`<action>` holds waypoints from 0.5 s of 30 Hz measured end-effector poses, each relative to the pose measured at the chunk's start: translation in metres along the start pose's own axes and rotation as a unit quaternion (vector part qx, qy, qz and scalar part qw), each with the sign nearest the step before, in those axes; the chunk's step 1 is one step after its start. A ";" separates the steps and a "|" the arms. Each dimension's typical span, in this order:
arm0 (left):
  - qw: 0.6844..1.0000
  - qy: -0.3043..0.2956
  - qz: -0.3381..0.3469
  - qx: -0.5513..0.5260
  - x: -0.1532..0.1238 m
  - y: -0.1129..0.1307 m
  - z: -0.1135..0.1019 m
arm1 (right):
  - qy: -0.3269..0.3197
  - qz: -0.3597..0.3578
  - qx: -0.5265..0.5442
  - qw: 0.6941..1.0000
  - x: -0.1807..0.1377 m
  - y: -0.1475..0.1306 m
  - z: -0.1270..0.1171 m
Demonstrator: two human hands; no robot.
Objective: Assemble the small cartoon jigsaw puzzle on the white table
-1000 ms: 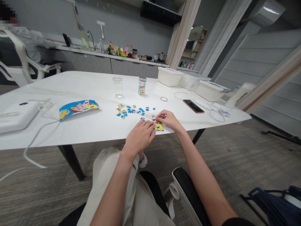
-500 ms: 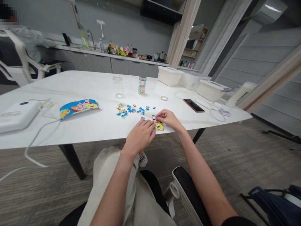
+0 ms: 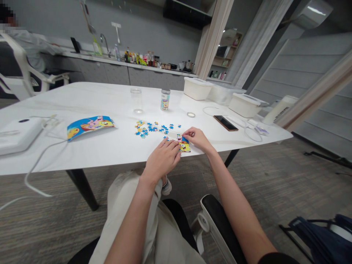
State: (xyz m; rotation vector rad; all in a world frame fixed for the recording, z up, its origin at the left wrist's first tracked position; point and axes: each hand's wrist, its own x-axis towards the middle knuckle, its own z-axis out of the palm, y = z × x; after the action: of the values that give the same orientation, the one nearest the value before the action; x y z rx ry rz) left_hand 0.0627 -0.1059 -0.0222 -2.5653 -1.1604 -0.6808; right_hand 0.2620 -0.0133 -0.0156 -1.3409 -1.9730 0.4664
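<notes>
A partly joined jigsaw puzzle (image 3: 185,147) with a yellow cartoon face lies at the table's near edge. My left hand (image 3: 164,154) rests flat over its left side, fingers stretched out and hiding part of it. At the upper right of the puzzle, my right hand (image 3: 196,138) has thumb and fingers pinched on a blue puzzle piece (image 3: 185,139), which touches or nearly touches the joined part. Loose puzzle pieces (image 3: 151,128), mostly blue and some yellow, are scattered just beyond my hands. A curled picture sheet (image 3: 92,126) with cartoon figures lies to the left.
Farther back on the white table (image 3: 104,102) stand a clear jar (image 3: 136,101) and a printed can (image 3: 165,100), with a ring-shaped lid (image 3: 190,114) nearby. A phone (image 3: 226,123), cables and storage boxes (image 3: 198,89) are on the right. A person (image 3: 35,47) sits at far left.
My right hand's fingers have shifted slightly, and more blue shows beneath them at the puzzle's upper right. My left hand stays in place. The whole view has drifted slightly.
</notes>
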 end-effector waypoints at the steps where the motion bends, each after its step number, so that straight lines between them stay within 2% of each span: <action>1: 1.000 0.000 0.000 -0.001 0.000 0.000 0.000 | -0.001 0.001 -0.002 1.000 0.000 -0.001 0.000; 15: 1.000 -0.001 0.003 0.006 0.001 0.002 -0.002 | -0.017 -0.006 -0.018 1.000 -0.001 -0.007 0.002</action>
State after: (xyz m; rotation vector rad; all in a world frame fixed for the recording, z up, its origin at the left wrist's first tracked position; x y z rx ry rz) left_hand 0.0639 -0.1070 -0.0198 -2.5589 -1.1535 -0.6695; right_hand 0.2564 -0.0167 -0.0128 -1.3495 -2.0253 0.4535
